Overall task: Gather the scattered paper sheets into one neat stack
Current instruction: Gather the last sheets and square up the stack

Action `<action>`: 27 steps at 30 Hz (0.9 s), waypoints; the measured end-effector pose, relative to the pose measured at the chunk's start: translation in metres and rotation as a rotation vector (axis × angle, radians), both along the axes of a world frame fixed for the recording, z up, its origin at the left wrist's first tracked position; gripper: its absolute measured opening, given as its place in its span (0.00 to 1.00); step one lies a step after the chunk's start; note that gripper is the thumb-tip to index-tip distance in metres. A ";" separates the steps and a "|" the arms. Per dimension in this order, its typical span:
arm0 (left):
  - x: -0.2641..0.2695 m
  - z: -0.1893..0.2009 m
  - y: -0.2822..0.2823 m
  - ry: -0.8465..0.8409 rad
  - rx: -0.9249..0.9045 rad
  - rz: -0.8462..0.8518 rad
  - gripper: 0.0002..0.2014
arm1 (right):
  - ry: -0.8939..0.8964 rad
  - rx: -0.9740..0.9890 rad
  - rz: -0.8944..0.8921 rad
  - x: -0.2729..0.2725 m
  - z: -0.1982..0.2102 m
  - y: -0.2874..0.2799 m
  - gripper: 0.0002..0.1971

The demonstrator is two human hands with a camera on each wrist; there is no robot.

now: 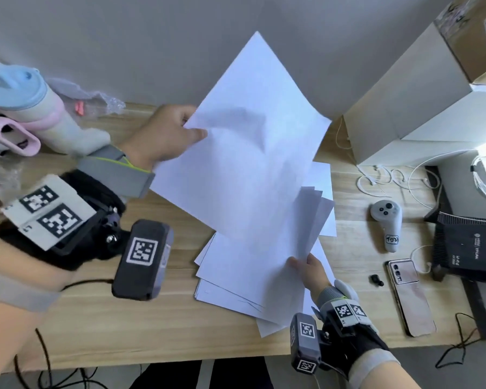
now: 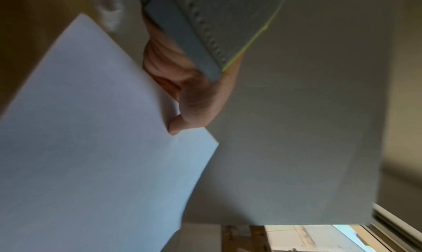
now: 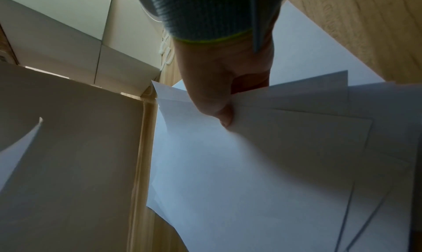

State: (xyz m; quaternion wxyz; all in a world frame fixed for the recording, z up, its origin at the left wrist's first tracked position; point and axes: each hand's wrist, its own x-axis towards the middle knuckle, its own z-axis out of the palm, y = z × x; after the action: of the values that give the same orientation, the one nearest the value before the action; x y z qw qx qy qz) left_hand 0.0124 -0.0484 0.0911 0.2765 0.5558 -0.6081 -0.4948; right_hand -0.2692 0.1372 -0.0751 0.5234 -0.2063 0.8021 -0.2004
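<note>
My left hand (image 1: 177, 133) pinches the left edge of a large white sheet (image 1: 244, 141) and holds it tilted up above the wooden table (image 1: 124, 327); the thumb (image 2: 175, 127) lies on top of that sheet (image 2: 91, 147). My right hand (image 1: 309, 269) grips several fanned white sheets (image 1: 310, 220) by a lower corner, thumb (image 3: 224, 117) pressed onto them (image 3: 274, 147). Under both lies a loose pile of white sheets (image 1: 230, 284) on the table, its edges skewed. One more sheet (image 1: 327, 192) pokes out flat behind the fan.
A pastel plush toy (image 1: 26, 113) and clear plastic wrap (image 1: 96, 99) sit at back left. At right stand a white box (image 1: 404, 108), a white controller (image 1: 386, 220), a phone (image 1: 410, 296), a black device (image 1: 469, 248) and white cables (image 1: 382, 178). The table's front edge runs below the pile.
</note>
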 end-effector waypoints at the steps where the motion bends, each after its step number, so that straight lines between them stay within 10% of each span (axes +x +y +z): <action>1: -0.005 -0.014 0.007 0.000 0.031 0.022 0.12 | -0.016 0.007 -0.002 0.000 0.000 0.000 0.14; 9: -0.046 -0.146 0.081 -0.105 0.418 -0.020 0.07 | -0.245 -0.023 -0.230 -0.015 -0.014 0.003 0.52; 16: -0.050 -0.168 0.091 -0.368 0.376 0.019 0.08 | -0.140 -0.110 -0.075 -0.003 -0.007 -0.004 0.23; 27: -0.008 -0.139 0.076 0.184 0.548 0.164 0.18 | -0.176 -0.542 -0.070 0.027 0.051 -0.021 0.07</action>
State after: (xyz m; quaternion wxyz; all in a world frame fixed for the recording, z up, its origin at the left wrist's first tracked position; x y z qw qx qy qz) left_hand 0.0045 0.0275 -0.0479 0.2090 0.6099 -0.3775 -0.6647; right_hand -0.2426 0.1166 -0.0240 0.5098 -0.2925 0.6773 -0.4425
